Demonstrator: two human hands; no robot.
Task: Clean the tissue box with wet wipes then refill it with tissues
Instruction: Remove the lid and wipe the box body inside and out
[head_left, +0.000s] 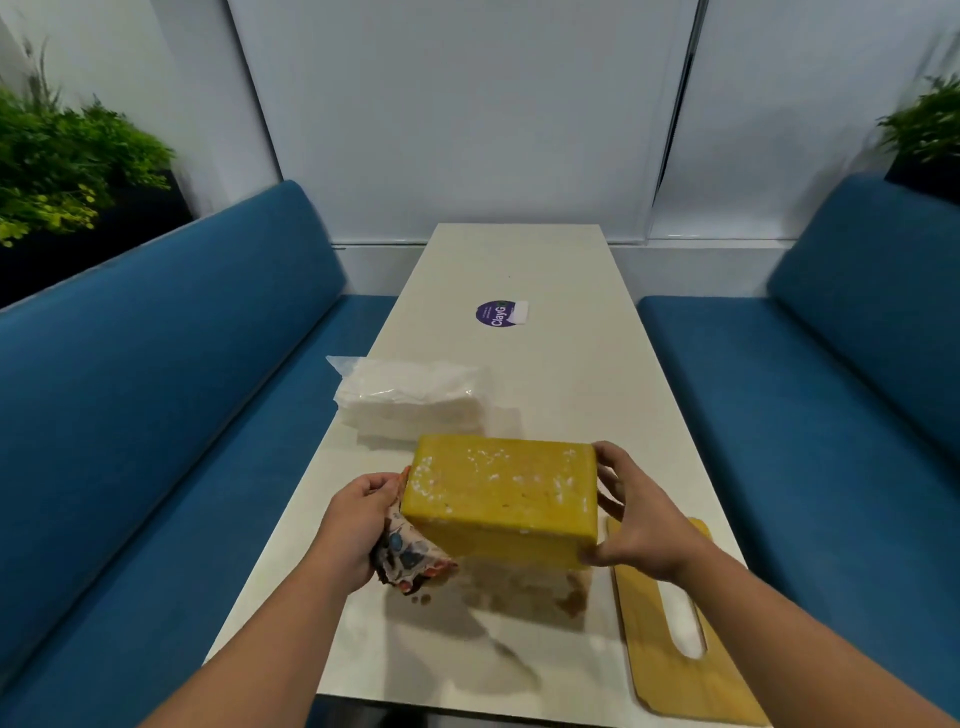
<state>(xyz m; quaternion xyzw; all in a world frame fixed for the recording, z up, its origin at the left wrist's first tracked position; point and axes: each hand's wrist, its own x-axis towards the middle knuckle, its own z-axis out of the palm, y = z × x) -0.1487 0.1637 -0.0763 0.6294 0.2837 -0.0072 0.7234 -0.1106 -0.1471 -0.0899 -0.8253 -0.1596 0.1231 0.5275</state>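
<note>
Right hand (636, 519) grips yellow box (501, 501); left hand (358, 525) clutches, seemingly, a cloth (410, 556)

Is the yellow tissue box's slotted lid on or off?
Off. The slotted lid lies flat on the table, apart from the yellow tissue box held between both hands.

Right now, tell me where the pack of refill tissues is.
In the head view, the pack of tissues lies on the white table near its left edge, just beyond the yellow tissue box held in both hands.
</note>
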